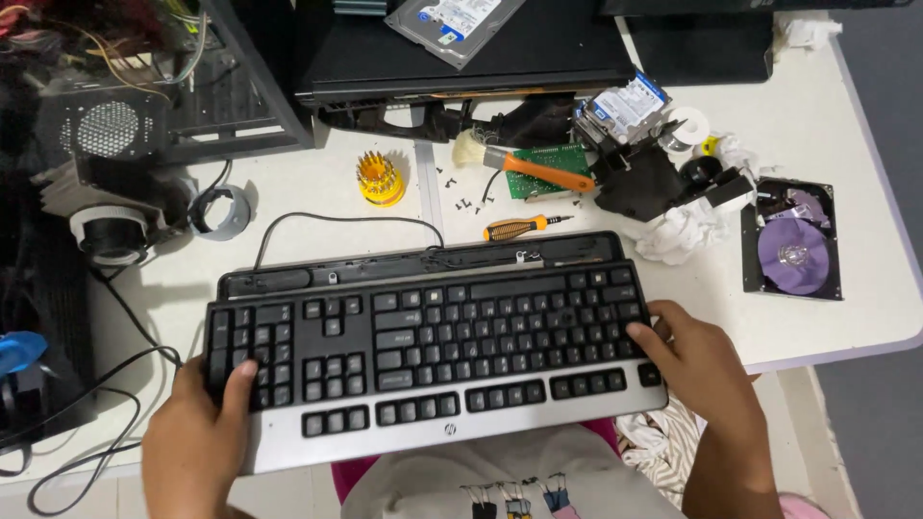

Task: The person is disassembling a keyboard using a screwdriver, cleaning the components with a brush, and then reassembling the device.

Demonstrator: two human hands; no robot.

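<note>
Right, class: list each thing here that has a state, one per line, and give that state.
keyboard: upside down to the camera, gripped at both ends
left hand: holding keyboard
right hand: holding keyboard
hard drive: cover off, platter bare
brush: lying flat
screwdriver: lying flat

A cluttered white desk (827, 106) stands over pale tiled floor (865, 432) in even light
</note>
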